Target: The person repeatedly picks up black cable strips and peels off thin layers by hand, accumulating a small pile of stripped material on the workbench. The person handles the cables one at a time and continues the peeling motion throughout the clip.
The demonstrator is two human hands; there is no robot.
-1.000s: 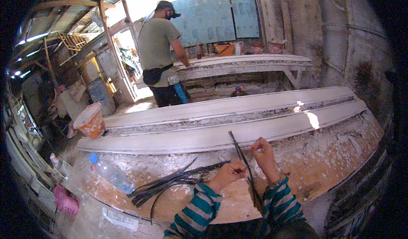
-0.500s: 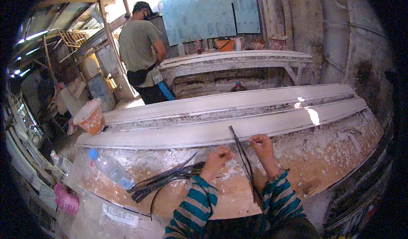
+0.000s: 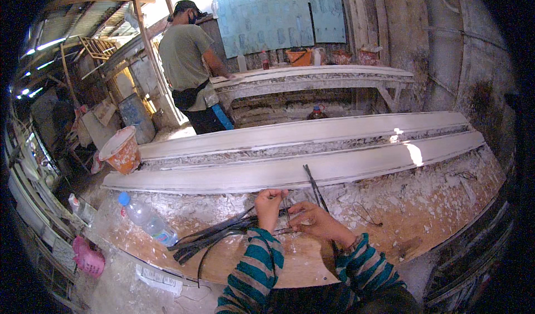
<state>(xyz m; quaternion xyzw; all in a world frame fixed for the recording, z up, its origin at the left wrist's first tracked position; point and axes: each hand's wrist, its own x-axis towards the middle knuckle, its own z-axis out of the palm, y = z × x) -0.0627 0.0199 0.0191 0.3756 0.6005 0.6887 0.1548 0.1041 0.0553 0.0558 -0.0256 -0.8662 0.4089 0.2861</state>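
My left hand [image 3: 268,209] is raised over the right end of a bundle of dark strips [image 3: 223,233], fingertips pinched on a thin dark strand that hangs toward my other hand. Close beside it, my right hand [image 3: 320,223] reaches leftward with thumb and fingers apart around the strand's lower part; whether they touch it is hard to tell. Beyond my right hand, a narrow pair of dark strips [image 3: 313,181] sticks out, its lower part hidden by the hand. On the board to the right lies a thin dark wire [image 3: 365,216].
Two long white moulded lengths [image 3: 251,174] span the worktable [image 3: 434,208], which is strewn with white crumbs. A clear bottle with blue cap [image 3: 146,222] and an orange bucket [image 3: 122,151] stand at left. Behind, a person [image 3: 189,63] works at a second bench [image 3: 334,80].
My right hand has moved left to beside my left hand, its pinch now opened. The left hand has shifted slightly left. The thin wire now lies on the board. The person behind reaches over the bench.
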